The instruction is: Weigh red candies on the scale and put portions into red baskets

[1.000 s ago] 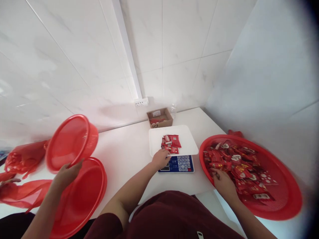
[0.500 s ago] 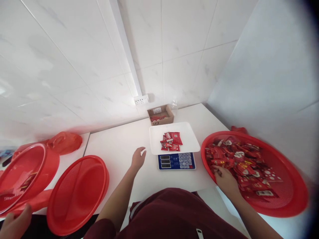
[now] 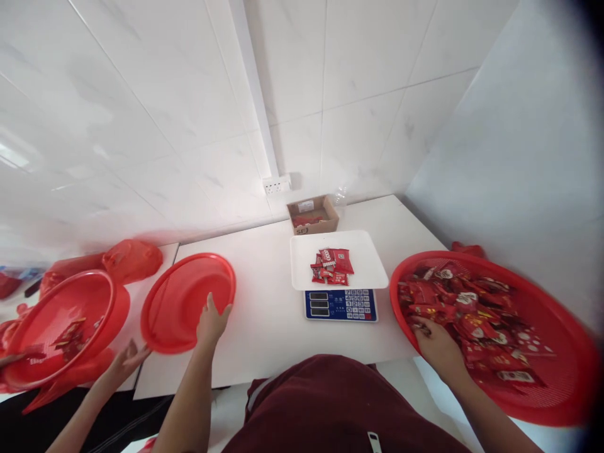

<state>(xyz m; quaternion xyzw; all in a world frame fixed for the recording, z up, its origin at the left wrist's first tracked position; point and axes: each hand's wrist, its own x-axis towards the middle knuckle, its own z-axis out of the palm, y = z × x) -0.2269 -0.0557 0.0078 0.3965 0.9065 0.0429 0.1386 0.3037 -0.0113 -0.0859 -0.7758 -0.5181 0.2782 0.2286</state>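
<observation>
My left hand (image 3: 212, 322) grips the near rim of an empty red mesh basket (image 3: 182, 296) that lies on the white table (image 3: 264, 314). My right hand (image 3: 436, 346) rests inside the near edge of a large red basket (image 3: 557, 396) full of red snack packets (image 3: 467, 314). Its fingers are curled down among the packets, and what they hold is hidden. Between my hands stands a blue scale (image 3: 340, 305). Its white pan (image 3: 363, 277) carries a small heap of red packets (image 3: 331, 264).
A co-worker's hand (image 3: 125, 362) reaches in at lower left beside a red basket (image 3: 56, 321) holding a few packets. Red plastic bags (image 3: 132, 259) lie behind it. A small cardboard box (image 3: 314, 215) and a wall socket (image 3: 277, 184) sit at the back wall.
My left hand left the scale pan, swung left and took the empty basket's rim, and that basket now lies further onto the table. The co-worker carried the other basket away to the left. My right hand stayed put.
</observation>
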